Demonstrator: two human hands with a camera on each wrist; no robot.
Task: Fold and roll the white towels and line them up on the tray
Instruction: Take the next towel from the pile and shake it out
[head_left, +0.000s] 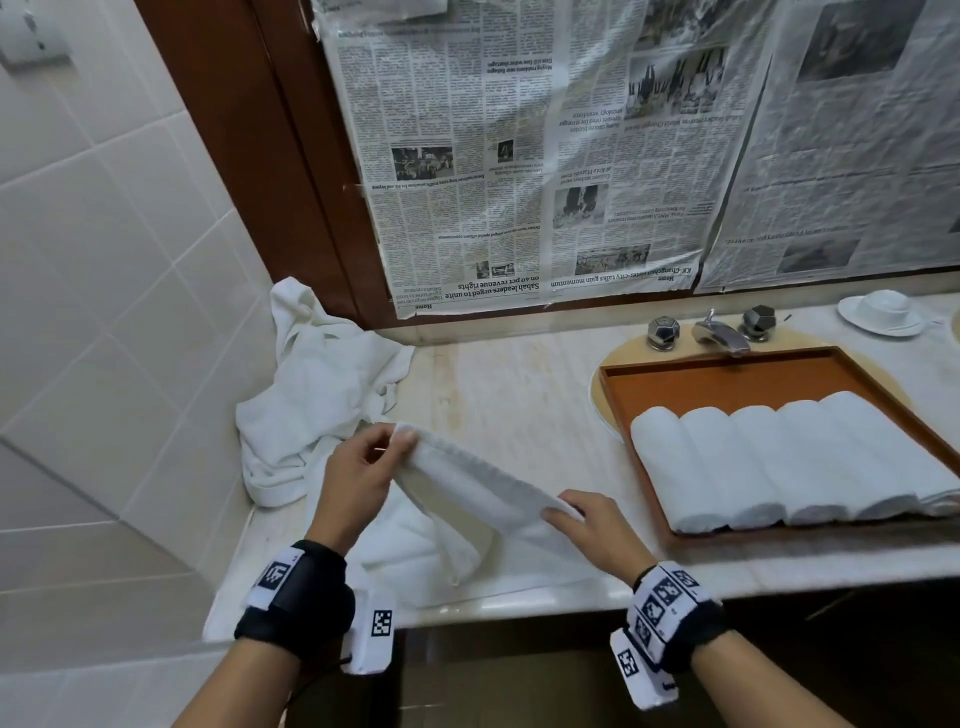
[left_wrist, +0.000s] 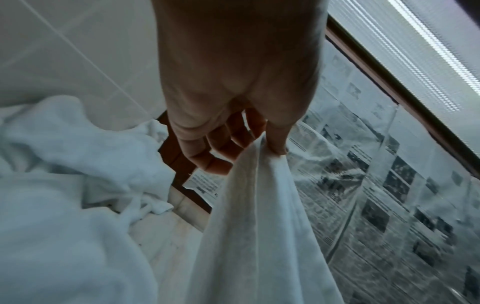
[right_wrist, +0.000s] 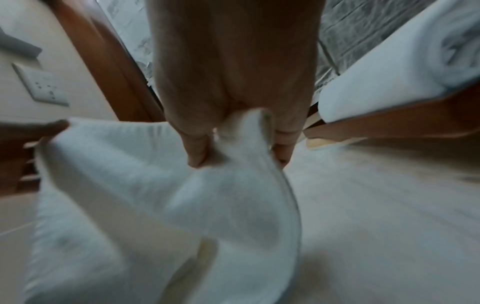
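Five rolled towels (head_left: 779, 462) lie side by side in the brown tray (head_left: 727, 374) on my marble desk (head_left: 519, 395), under taped newspaper (head_left: 519, 156) reading "Sabah leaders urged to unite". My left hand (head_left: 358, 478) and right hand (head_left: 597, 530) each pinch the white towel (head_left: 483, 488) above the desk. Only the right wrist view shows a wall socket (right_wrist: 41, 86).

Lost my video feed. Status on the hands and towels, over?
Left hand and right hand each pinch an end of one towel, held above counter. Five rolled towels on tray. Unfolded pile waiting left. Nothing blocking.
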